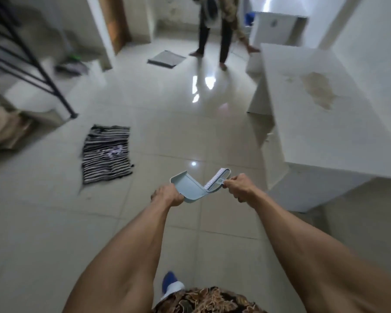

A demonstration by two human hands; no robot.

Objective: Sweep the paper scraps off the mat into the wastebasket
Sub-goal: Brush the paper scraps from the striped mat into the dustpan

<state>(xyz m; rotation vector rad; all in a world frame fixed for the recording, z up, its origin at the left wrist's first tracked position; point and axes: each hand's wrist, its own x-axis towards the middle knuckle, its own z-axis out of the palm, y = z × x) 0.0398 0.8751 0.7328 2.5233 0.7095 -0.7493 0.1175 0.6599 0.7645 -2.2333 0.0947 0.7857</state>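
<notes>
A black-and-white striped mat (106,153) lies on the tiled floor to my left, with a few pale paper scraps (114,151) near its middle. My left hand (167,195) grips the handle of a small pale blue dustpan (187,186), held above the floor. My right hand (238,185) holds a matching hand brush (217,179) with white bristles, its head touching the dustpan's rim. Both hands are right of the mat and apart from it. No wastebasket shows in this view.
A white counter (321,114) juts in on the right. A black metal frame (32,64) stands at the left, with brown bags (5,129) below it. A grey mat (166,58) lies farther ahead, where another person (215,30) stands. My blue-and-white shoe (171,284) is below.
</notes>
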